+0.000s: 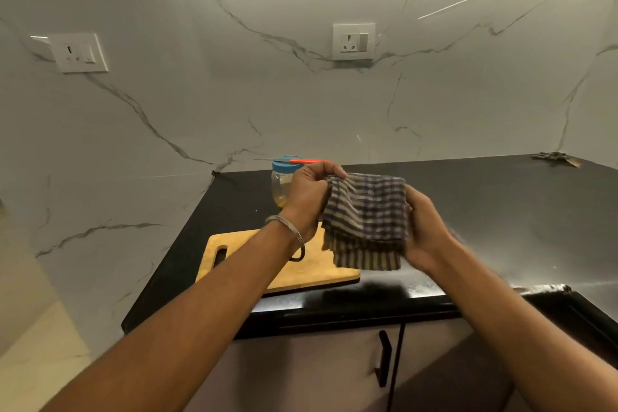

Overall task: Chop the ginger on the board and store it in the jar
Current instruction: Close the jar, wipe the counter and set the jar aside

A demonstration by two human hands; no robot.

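Observation:
A checked blue-and-yellow cloth (366,221) hangs folded above the counter, held between both hands. My left hand (309,194) pinches its top left corner, and my right hand (423,231) grips its right edge. Under the cloth lies a wooden cutting board (297,273) with a handle slot, bare where it shows. Behind my left hand stands a clear jar (282,184) with a blue lid, something yellowish at its bottom. A knife with an orange handle (306,161) lies across the lid. No ginger shows on the board.
The black counter (501,211) runs right along a marble wall with two sockets (353,42). A small dark scrap (556,157) lies at the far right corner. A cabinet door with a black handle (384,358) is below the counter edge.

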